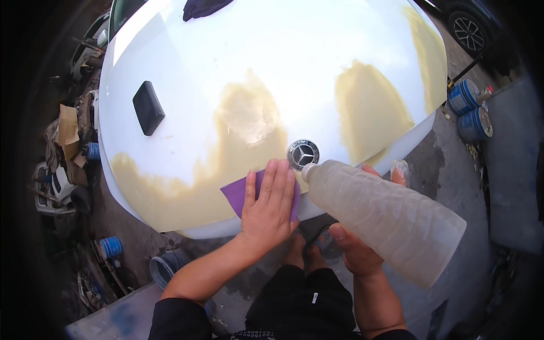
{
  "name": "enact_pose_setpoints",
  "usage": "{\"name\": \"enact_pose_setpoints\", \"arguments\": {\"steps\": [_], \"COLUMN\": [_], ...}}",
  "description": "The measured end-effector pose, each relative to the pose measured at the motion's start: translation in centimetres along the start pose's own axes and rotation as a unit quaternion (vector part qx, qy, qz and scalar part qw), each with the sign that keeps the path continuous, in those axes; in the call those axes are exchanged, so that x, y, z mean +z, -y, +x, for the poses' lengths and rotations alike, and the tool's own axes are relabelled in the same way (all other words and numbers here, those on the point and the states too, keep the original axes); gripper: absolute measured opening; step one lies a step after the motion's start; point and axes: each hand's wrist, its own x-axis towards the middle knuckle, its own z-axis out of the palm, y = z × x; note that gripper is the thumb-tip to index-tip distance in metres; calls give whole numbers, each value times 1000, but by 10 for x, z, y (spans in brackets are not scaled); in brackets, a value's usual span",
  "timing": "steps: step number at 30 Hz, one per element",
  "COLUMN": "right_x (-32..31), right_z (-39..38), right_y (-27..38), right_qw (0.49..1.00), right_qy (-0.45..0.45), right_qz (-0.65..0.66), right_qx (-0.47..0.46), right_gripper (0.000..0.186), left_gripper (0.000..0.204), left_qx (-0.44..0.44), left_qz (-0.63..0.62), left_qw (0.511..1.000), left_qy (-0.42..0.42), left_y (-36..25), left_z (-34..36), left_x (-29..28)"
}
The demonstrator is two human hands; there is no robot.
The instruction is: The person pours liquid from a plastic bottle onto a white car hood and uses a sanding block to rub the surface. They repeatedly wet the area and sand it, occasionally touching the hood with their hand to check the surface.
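My left hand [267, 204] presses flat fingers on a sheet of purple sandpaper [232, 195], its thumb by the sheet's right edge. The sandpaper lies against the front edge of a white car hood [306, 45], over a yellowish filler patch [209, 198]. In my right hand [354, 246] is a cloudy plastic bottle [385, 215], tilted with its narrow neck pointing up and left toward the hood. That neck is beside a round car emblem [303, 154]. The bottle covers part of my right hand; fingertips show beyond its far side.
A black block [148, 107] rests on the hood's left side, and a dark cloth [205, 8] at the far edge. Another filler patch [371, 110] is right of the emblem. Blue cans [475, 124] stand at right. A bucket [168, 266] is on the floor at lower left.
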Motion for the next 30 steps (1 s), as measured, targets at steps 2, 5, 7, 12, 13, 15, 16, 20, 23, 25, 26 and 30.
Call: {"name": "enact_pose_setpoints", "arguments": {"steps": [2,5,7,12,13,15,16,20,23,25,26,30], "right_x": [-3,-4,-3,-1,-1,-5,-5,-5,-11,-13,-11,2], "right_z": [1,-1,-1,-2,-2,0,-1,-5,-4,-4,-7,-2], "right_y": [-2,0,3,11,13,15,15,13,11,11,10,22], "right_qw": [1000,1000,999,997,997,998,998,998,1000,999,1000,997], "right_qy": [6,4,-8,-29,-26,-11,-17,-27,12,22,12,-17], "right_qz": [-1,13,32,65,61,37,44,43,-17,-27,-11,51], "right_qx": [-5,7,19,37,38,43,41,30,6,-3,-1,57], "right_gripper": [119,119,118,114,113,113,112,112,112,111,110,116], "left_gripper": [81,80,82,84,85,84,84,82,79,75,73,65], "left_qx": [-25,-26,-4,-30,-43,-40,-27,-21,-71,-49,-38,-18], "left_qz": [-10,-55,-74,11,16,-38,-28,-19,-11,-34,-45,-11], "left_qw": [1000,998,997,999,999,998,999,1000,997,998,998,999], "left_qy": [-11,-3,8,-9,-12,7,4,-4,-24,-12,-6,-35], "left_y": [7,1,-10,7,10,2,-2,1,11,1,-4,6], "left_z": [13,6,-5,9,15,12,4,2,20,13,6,0], "left_x": [-3,1,7,-1,-1,-1,0,-3,-10,-2,2,2]}}
